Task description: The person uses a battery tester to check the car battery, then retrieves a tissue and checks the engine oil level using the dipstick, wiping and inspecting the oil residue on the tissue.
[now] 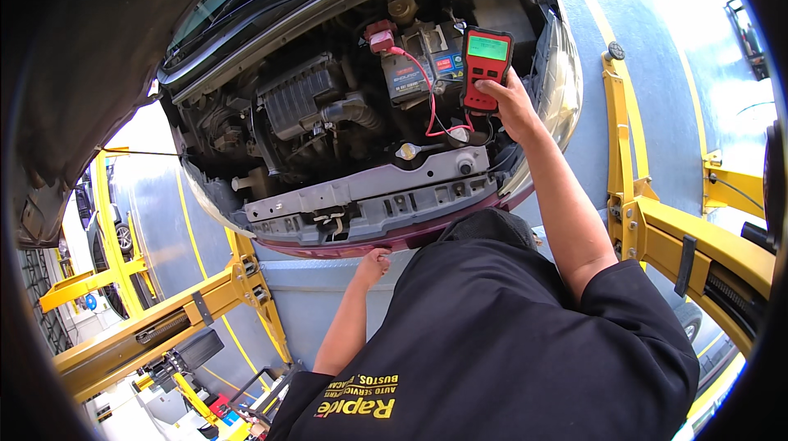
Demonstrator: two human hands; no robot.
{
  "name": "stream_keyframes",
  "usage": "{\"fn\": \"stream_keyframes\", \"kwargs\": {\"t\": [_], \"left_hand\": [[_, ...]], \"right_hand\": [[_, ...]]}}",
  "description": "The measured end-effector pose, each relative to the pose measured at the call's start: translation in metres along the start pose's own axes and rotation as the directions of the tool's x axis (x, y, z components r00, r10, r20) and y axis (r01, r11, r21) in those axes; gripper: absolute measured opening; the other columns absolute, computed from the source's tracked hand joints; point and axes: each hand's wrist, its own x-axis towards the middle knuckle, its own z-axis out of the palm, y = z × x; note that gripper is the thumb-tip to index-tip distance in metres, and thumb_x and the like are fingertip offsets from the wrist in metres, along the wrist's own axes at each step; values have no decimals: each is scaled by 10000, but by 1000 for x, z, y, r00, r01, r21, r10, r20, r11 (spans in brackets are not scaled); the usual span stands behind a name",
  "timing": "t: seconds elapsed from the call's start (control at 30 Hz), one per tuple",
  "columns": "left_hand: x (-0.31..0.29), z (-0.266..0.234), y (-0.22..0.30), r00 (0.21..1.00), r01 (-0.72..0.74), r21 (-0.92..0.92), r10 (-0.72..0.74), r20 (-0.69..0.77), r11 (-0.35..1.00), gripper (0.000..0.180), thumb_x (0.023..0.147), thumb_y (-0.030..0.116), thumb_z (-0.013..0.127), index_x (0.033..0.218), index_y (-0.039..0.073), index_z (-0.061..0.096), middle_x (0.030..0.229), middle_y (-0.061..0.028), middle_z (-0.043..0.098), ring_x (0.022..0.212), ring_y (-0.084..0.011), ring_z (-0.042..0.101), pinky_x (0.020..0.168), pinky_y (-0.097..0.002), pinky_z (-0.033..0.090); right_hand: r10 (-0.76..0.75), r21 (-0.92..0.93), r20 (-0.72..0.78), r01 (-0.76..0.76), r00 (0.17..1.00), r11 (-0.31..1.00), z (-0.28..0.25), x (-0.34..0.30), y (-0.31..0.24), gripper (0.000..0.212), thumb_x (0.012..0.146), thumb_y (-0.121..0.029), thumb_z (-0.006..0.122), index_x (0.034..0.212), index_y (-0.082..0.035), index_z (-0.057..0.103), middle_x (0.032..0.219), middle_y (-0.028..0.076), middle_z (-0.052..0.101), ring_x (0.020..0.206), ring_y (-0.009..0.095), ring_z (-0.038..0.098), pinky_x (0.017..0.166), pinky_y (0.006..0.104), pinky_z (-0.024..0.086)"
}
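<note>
My right hand (513, 104) is wrapped round a red and black handheld battery tester (486, 70) with a lit green screen. Its thumb rests on the buttons below the screen. From the tester's lower end a red cable (432, 104) loops up to a red clamp (380, 37) at the far left corner of the car battery (410, 75). The tester hides the battery's right side, and a second clamp cannot be made out. My left hand (373, 264) hangs low by the purple front bumper (345, 249), fingers curled, with nothing visible in it.
Around the battery lies the open engine bay, with a black engine cover (300, 96) and a grey front crossmember (361, 195). The raised hood (74, 55) looms at the left. Yellow lift arms (689, 244) stand on the right, with another yellow arm (156, 330) at the lower left.
</note>
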Motion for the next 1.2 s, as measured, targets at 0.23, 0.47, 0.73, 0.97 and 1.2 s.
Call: {"fn": "stream_keyframes", "kwargs": {"t": [0.23,0.47,0.73,0.97,1.2], "left_hand": [[-3,9,13,998,34,112,-29,-50,993,413,909,152,639,1311,60,607,976,-42,722,760,-122,640,653,-293,507],[-9,9,21,997,66,128,-61,-42,990,416,911,161,608,1315,59,605,1007,-54,728,771,-123,640,660,-291,508],[-12,12,31,994,97,139,-90,-59,985,404,915,152,608,1309,59,605,1015,-47,722,760,-119,631,669,-294,507],[-10,12,27,994,95,129,-88,-60,987,372,924,155,608,1285,65,617,1001,-39,722,767,-117,631,675,-293,508],[-9,12,26,994,99,95,-94,-59,991,353,930,163,612,1270,69,625,986,-31,718,760,-115,626,676,-289,509]], "right_hand": [[-13,24,0,13,1000,1000,0,0,1,494,894,-56,709,1326,-60,470,1160,94,649,1015,188,680,854,371,592],[-38,-22,0,38,999,999,-8,5,9,520,898,-119,704,1355,-107,457,1166,81,656,984,200,707,756,395,628],[-15,11,-13,15,1000,1000,-7,2,7,502,892,-58,711,1332,-61,468,1165,92,653,1028,187,679,859,373,587],[7,12,-19,-7,1000,1000,-5,1,5,506,891,-57,716,1332,-56,467,1166,96,653,1035,185,677,876,366,581],[-31,-25,-1,31,1000,999,-9,6,12,519,903,-118,705,1360,-99,460,1173,84,653,986,201,707,767,390,625]]}}
